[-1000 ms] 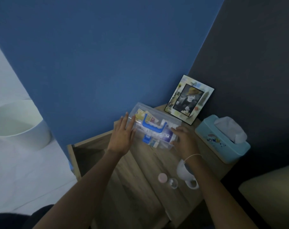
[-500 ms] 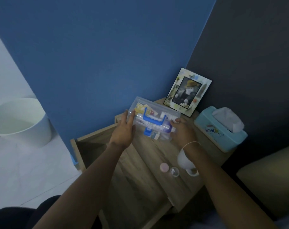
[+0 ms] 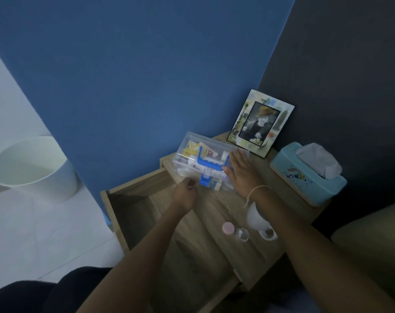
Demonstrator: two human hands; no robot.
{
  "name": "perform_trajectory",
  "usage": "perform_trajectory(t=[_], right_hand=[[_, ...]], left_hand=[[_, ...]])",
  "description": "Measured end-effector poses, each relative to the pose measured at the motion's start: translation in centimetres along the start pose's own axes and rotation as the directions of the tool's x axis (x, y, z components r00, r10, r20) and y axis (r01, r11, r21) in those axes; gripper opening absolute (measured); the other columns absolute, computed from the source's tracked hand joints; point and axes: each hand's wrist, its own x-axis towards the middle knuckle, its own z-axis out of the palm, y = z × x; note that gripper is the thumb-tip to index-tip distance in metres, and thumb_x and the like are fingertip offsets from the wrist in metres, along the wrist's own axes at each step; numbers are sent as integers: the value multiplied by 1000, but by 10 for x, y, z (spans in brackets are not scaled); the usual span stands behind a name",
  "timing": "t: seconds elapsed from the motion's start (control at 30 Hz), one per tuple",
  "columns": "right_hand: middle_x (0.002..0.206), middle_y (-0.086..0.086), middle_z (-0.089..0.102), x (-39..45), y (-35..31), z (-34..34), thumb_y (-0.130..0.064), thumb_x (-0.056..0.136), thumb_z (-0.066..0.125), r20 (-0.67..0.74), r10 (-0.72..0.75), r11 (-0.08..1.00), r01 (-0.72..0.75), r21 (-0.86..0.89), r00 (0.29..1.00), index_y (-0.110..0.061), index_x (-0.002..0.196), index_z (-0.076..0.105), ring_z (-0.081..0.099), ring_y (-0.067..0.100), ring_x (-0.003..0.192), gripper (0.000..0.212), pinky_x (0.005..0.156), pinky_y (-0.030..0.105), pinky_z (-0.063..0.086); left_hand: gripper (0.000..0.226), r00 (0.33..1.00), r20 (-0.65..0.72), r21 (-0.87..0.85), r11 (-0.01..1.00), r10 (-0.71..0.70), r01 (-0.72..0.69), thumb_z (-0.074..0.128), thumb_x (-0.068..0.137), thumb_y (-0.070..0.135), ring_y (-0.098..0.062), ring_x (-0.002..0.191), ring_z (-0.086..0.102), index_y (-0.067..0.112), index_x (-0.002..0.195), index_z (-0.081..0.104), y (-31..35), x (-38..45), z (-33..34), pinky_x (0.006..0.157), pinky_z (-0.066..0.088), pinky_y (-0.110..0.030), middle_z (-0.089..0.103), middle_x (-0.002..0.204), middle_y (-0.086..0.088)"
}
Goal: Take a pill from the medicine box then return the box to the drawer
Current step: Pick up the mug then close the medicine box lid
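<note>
Resting flat with fingers apart, the right hand (image 3: pixel 239 170) lies on the clear medicine box (image 3: pixel 205 163); the left hand (image 3: pixel 186 193), fingers curled together, touches its front.

Bare forearms, a thin pale string bracelet (image 3: pixel 257 190) around the right wrist.

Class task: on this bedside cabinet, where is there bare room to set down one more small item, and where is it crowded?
Free: the wooden top between the clear plastic medicine box with blue handle and the small pink cap, and the open wooden drawer. Crowded: the right side, with the white cup, teal tissue box and picture frame.
</note>
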Motion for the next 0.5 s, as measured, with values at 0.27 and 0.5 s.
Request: perform_trajectory(t=[0.27, 0.5], right_hand=[[163, 13, -4, 1, 1, 8, -44, 102, 23, -40, 10, 1000, -10, -7, 999, -3, 152, 1, -8, 23, 150, 68, 121, 32, -6], [163, 13, -4, 2, 0, 9, -43, 102, 25, -46, 7, 1000, -6, 31, 999, -3, 152, 1, -8, 23, 150, 68, 122, 33, -5]], left_hand=[[25, 997, -74, -201, 979, 25, -39, 61, 87, 9, -22, 104, 63, 6, 112, 61, 0, 1, 13, 91, 52, -36, 68, 110, -9], [24, 980, -169, -262, 953, 108, -150, 67, 85, 6, -17, 97, 65, 4, 108, 61, -4, -7, 17, 87, 54, -29, 69, 103, -9]])
